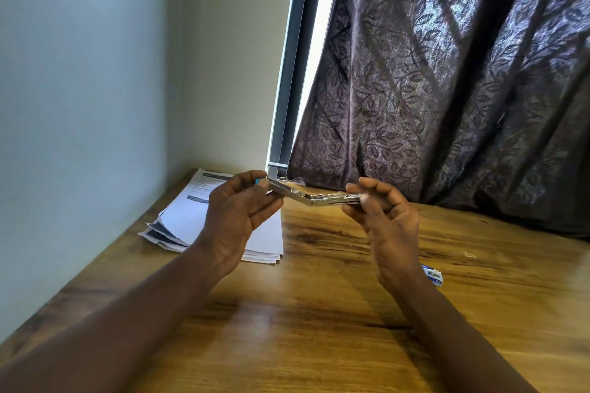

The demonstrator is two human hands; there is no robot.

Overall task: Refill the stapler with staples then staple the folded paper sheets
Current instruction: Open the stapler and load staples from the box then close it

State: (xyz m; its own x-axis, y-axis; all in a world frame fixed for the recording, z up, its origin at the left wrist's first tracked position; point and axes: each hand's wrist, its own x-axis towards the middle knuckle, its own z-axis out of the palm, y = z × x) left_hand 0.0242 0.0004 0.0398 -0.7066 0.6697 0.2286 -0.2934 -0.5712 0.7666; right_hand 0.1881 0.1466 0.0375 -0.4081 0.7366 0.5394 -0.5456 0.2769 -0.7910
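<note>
Silver metal stapler swung open into shallow V, held in air above brown wood-grain table, between both hands. Left hand pinches left arm of stapler with thumb and curled fingers; small blue part shows at that tip. Right hand grips right arm of stapler, fingers curled round its end. Stack of white printed paper sheets lies on table behind left hand, near wall corner. Small blue-and-white staple box on table just beside right wrist. Dark leaf-patterned curtain hangs behind.
</note>
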